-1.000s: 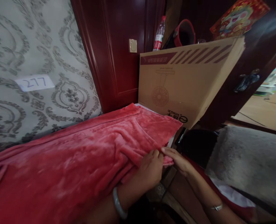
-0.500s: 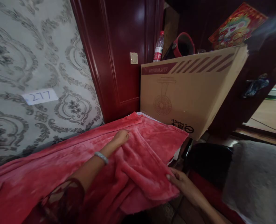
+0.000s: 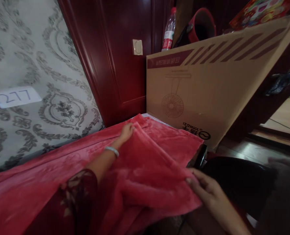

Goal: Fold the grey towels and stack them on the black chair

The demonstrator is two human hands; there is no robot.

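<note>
A plush red blanket spreads over a long surface along the wall, partly folded, with loose folds at its near side. My left hand, a silver bracelet on its wrist, is closed on the blanket's edge towards the far end. Lower right, my right hand pinches the same edge near a corner, thumb on top. Between the two hands the edge runs in a nearly straight line. The fingertips of my left hand are partly hidden.
A large cardboard box with a fan drawing stands behind the blanket's far end. A plastic bottle is behind the box's top edge. Patterned wallpaper borders the left side; a black seat-like object sits at right.
Both hands hold the blanket's edge, now drawn straighter between them. My left hand has moved slightly farther away, my right hand towards the right. The view has shifted closer to the box.
</note>
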